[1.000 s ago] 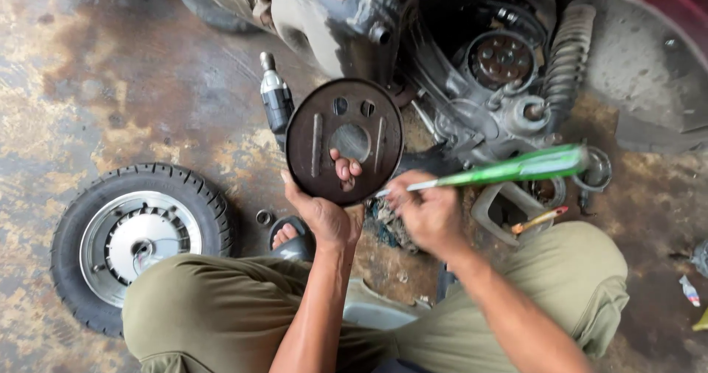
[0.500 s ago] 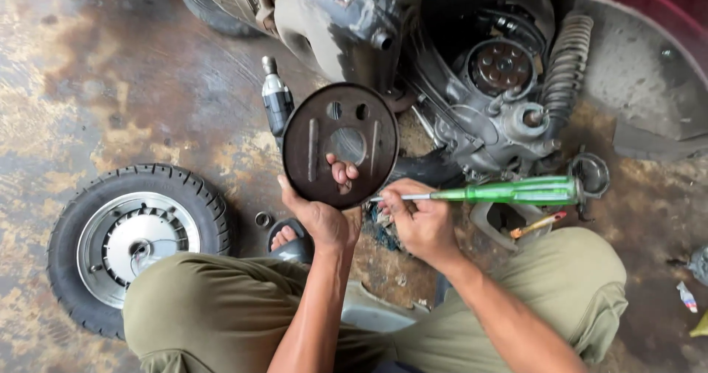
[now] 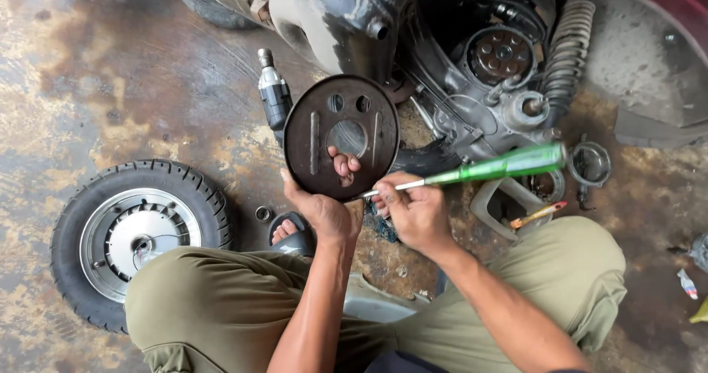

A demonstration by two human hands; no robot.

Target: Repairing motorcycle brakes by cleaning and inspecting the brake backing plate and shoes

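My left hand [image 3: 322, 209] grips the lower edge of a round, rusty brown metal plate [image 3: 317, 144] with holes and slots, held upright in front of me; two fingertips show through its centre hole. My right hand [image 3: 414, 211] holds a screwdriver with a translucent green handle [image 3: 501, 166] by its shaft. The tip rests against the plate's lower right rim. Both hands work just in front of a scooter's exposed rear hub and engine [image 3: 505, 56].
A removed scooter wheel with tyre [image 3: 136, 236] lies flat on the stained concrete at the left. A small dark spray bottle [image 3: 274, 96] stands behind the plate. A coil shock absorber [image 3: 566, 52], a square container [image 3: 509, 203], a round part [image 3: 590, 163] and a small ring [image 3: 263, 213] lie nearby.
The green handle has dropped lower and swung more level. The plate stays gripped in my left hand, with the screwdriver tip at its rim.
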